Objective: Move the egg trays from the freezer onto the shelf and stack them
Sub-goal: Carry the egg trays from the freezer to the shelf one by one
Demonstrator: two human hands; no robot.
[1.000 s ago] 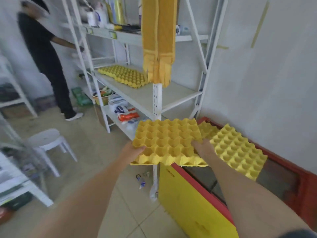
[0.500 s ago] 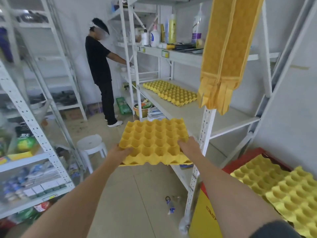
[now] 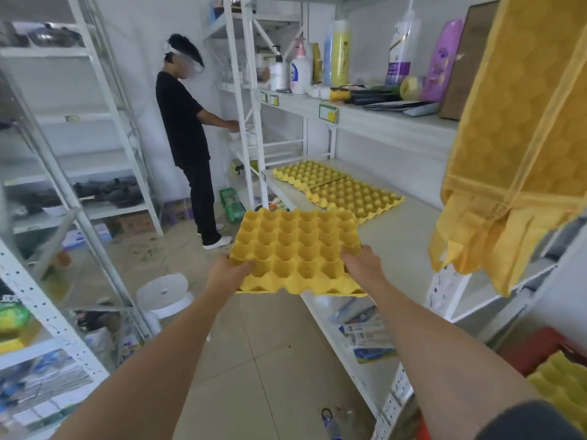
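I hold a yellow egg tray (image 3: 295, 246) level in front of me, over the shelf's front edge. My left hand (image 3: 229, 272) grips its near left corner and my right hand (image 3: 362, 265) grips its near right corner. Two more yellow egg trays (image 3: 340, 190) lie side by side further along the white middle shelf (image 3: 400, 236). At the bottom right, a corner of other yellow trays (image 3: 562, 385) shows on the red-rimmed freezer (image 3: 536, 347).
A yellow fabric bag (image 3: 514, 128) hangs at the upper right, close to the shelf post (image 3: 444, 287). Bottles (image 3: 340, 52) crowd the upper shelf. A person in black (image 3: 187, 134) stands ahead at the rack. A white stool (image 3: 165, 293) stands on the floor to the left.
I have turned left from the freezer toward the shelf, carrying the tray with both hands. The tray now reaches over the middle shelf's front edge, nearer the two trays lying there.
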